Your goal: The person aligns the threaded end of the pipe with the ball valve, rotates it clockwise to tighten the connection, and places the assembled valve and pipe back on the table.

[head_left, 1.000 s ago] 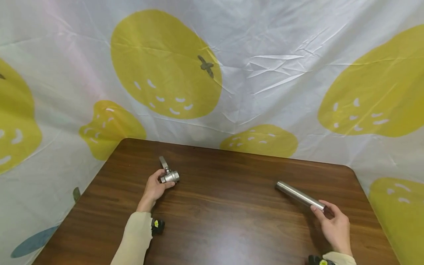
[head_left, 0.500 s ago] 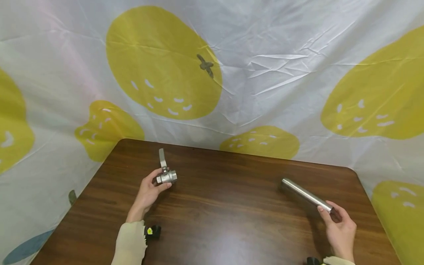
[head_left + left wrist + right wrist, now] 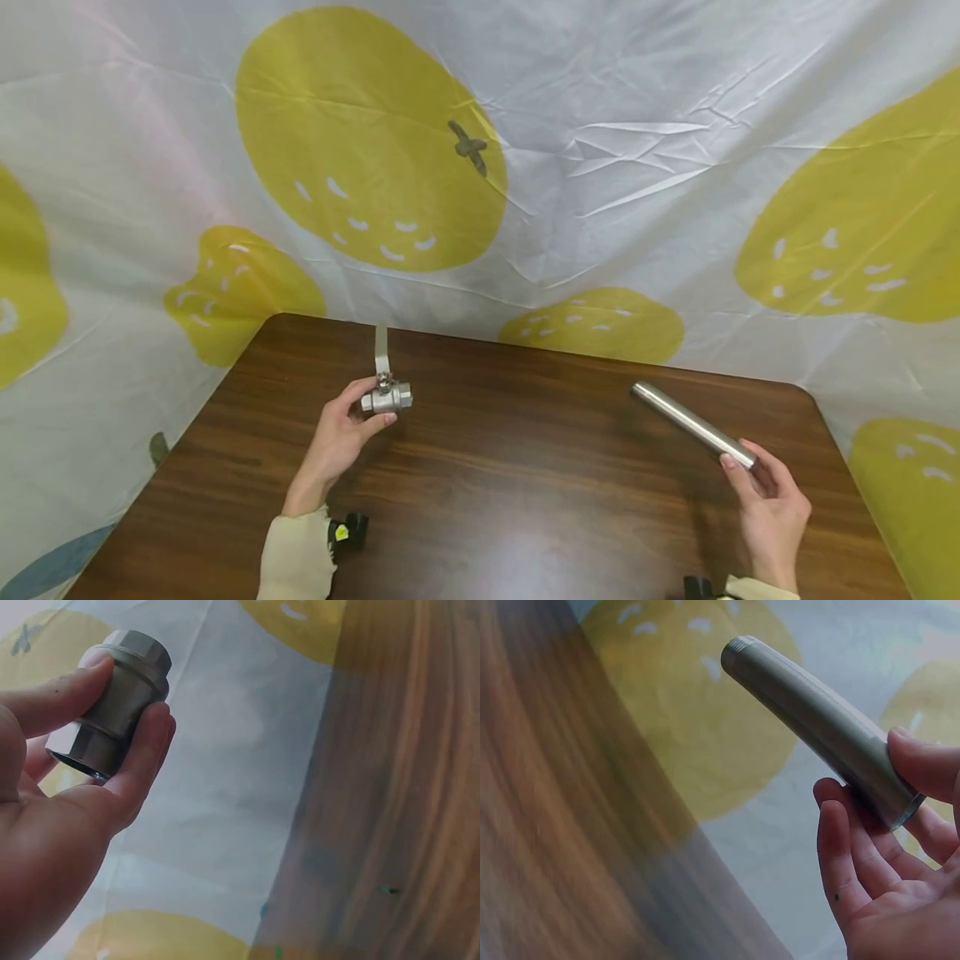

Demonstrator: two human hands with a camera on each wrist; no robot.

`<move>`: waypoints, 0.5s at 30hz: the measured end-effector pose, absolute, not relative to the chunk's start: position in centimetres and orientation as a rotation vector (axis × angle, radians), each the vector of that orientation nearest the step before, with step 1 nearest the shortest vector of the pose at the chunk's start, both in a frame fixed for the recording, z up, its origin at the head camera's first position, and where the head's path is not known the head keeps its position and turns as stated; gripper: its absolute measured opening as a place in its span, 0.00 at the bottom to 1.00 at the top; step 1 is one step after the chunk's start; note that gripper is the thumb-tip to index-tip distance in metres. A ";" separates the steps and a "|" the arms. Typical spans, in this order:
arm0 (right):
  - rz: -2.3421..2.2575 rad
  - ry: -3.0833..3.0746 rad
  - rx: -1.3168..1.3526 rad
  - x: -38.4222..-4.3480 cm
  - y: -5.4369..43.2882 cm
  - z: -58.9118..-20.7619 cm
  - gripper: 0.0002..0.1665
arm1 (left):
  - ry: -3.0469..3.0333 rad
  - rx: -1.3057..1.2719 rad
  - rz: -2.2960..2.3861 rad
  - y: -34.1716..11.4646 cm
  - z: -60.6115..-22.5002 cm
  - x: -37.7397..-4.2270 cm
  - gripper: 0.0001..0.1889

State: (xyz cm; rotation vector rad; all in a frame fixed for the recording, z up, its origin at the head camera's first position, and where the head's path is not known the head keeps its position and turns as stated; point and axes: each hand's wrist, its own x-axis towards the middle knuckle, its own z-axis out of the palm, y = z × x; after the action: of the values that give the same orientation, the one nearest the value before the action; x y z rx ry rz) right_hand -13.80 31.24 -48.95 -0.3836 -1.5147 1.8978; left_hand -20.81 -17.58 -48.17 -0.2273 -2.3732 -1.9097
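Observation:
Above the left half of the table, my left hand (image 3: 339,435) grips a metal ball valve (image 3: 387,398) between thumb and fingers. Its flat lever handle points away toward the back wall. The left wrist view shows the body of the valve (image 3: 124,697) with hexagonal ends, one open end facing the palm. On the right side, my right hand (image 3: 772,504) pinches the near end of a straight metal pipe (image 3: 693,423). Seen from the right wrist, the far end of the pipe (image 3: 810,712) carries threads. Valve and pipe are well apart.
A brown wood-grain table (image 3: 510,467) lies under both hands. White fabric (image 3: 600,208) printed with yellow fruit hangs along its back and sides. Dark wrist cameras sit on both cuffs.
The valve has turned in my left hand's grip, so its lever now points straight back rather than slanting left. My right hand and the pipe have shifted slightly right, the pipe's far end rising.

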 end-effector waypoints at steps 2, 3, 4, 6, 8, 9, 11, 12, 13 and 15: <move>1.943 -1.467 -0.355 -13.9 30.7 -48.6 0.19 | -2.387 -0.240 -1.877 -17.4 -47.8 -20.6 0.28; 1.976 -1.435 -0.339 -13.9 30.5 -48.4 0.19 | -2.392 -0.246 -1.860 -17.3 -47.6 -20.5 0.28; 2.002 -1.406 -0.328 -14.0 30.3 -48.2 0.19 | -2.393 -0.258 -1.852 -17.2 -47.5 -20.4 0.29; 2.028 -1.376 -0.287 -14.1 30.0 -48.0 0.20 | -2.382 -0.290 -1.845 -17.0 -47.2 -20.2 0.29; 2.062 -1.343 -0.234 -14.2 29.7 -47.7 0.20 | -2.363 -0.318 -1.847 -16.7 -46.8 -20.0 0.29; 2.080 -1.318 -0.186 -14.4 29.6 -47.7 0.21 | -2.348 -0.335 -1.849 -16.6 -46.6 -19.9 0.28; 2.112 -1.282 -0.120 -14.6 29.3 -47.5 0.22 | -2.329 -0.366 -1.843 -16.3 -46.3 -19.9 0.28; 2.134 -1.255 -0.078 -14.7 29.2 -47.5 0.22 | -2.321 -0.379 -1.839 -16.1 -46.1 -19.9 0.28; 2.149 -1.235 -0.049 -14.7 29.0 -47.3 0.22 | -2.314 -0.392 -1.834 -15.9 -45.9 -19.9 0.28; 2.189 -1.176 0.019 -14.8 28.6 -47.0 0.23 | -2.311 -0.415 -1.823 -15.5 -45.6 -19.8 0.28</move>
State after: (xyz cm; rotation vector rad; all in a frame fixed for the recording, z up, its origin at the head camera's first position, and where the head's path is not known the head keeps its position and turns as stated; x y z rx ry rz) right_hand -14.80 28.61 -46.98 0.0192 -1.1758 2.1889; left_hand -19.84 -15.53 -45.57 -0.4147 -2.3111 -1.8231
